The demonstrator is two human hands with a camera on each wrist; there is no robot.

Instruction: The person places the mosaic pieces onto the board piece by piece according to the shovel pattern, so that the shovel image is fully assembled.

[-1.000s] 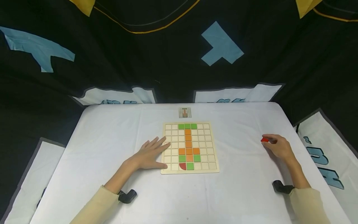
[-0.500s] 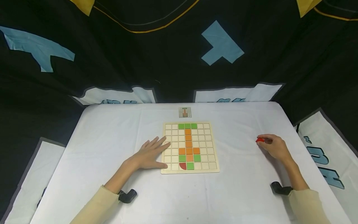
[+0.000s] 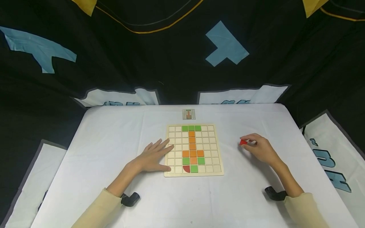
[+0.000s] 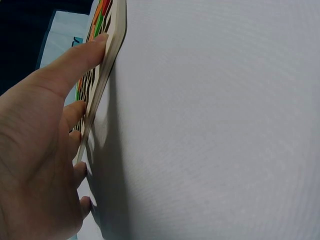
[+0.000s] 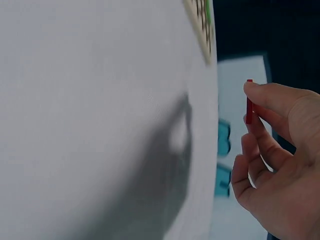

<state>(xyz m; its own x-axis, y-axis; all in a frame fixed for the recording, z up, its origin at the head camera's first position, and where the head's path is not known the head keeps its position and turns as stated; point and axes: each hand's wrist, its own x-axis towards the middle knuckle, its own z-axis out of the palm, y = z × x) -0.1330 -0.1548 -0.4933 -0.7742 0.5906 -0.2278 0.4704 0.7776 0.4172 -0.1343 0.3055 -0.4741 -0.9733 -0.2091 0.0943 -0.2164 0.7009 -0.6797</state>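
Note:
My right hand (image 3: 260,150) pinches a small flat red tile (image 3: 243,142) between thumb and fingertips, right of the board. In the right wrist view the red tile (image 5: 249,102) shows edge-on, raised over the white cloth. A wooden grid board (image 3: 214,148) lies in the middle of the table, with green, orange and dark red tiles set in its squares. The dark red piece (image 3: 186,169) in the front row has one rounded side. With fingers spread, my left hand (image 3: 151,158) rests on the board's left edge; in the left wrist view its thumb (image 4: 82,57) touches the rim.
Behind the board lies a small pattern card (image 3: 188,114) showing a similar grid design. White cloth (image 3: 114,133) covers the table, and dark curtains hang behind it. Each wrist wears a black camera, such as the right one (image 3: 275,193).
My right hand has moved left toward the board, carrying the red tile. My left hand and the board have stayed in place.

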